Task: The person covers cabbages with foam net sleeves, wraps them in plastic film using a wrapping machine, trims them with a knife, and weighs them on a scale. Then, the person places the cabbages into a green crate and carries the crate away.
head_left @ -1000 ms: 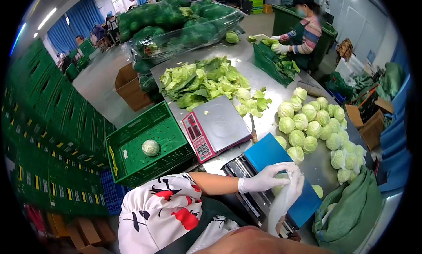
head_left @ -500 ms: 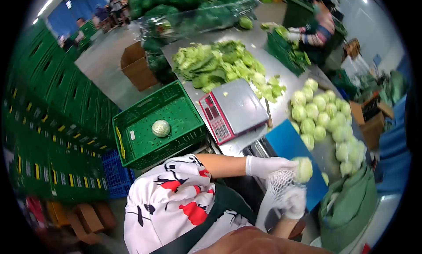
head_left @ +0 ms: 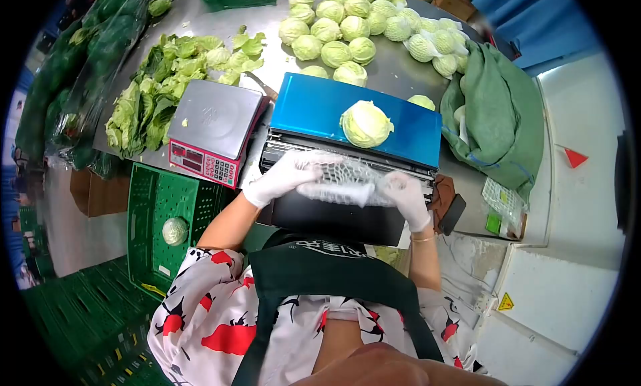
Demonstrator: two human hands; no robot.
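Note:
My left hand (head_left: 290,174), in a white glove, grips one side of a white foam net (head_left: 348,180). On the net's other side my right hand (head_left: 404,194), also gloved, has its fingers closed on it. The net is stretched sideways between both hands, over the black front of a machine (head_left: 334,216). Just beyond, a trimmed cabbage (head_left: 366,124) rests on the machine's blue top (head_left: 307,105), touched by neither hand. Whether anything is inside the net cannot be made out.
Left of the machine stands a scale (head_left: 217,122), with loose leaves (head_left: 163,79) behind it. A green crate (head_left: 140,219) holds one wrapped cabbage (head_left: 175,231). Many cabbages (head_left: 327,29) lie at the back, some netted. A green sack (head_left: 501,119) sits at the right.
The view has swung round to face the machine. The cabbage that was beside my left hand now lies on the blue top. The net has been spread between my two hands.

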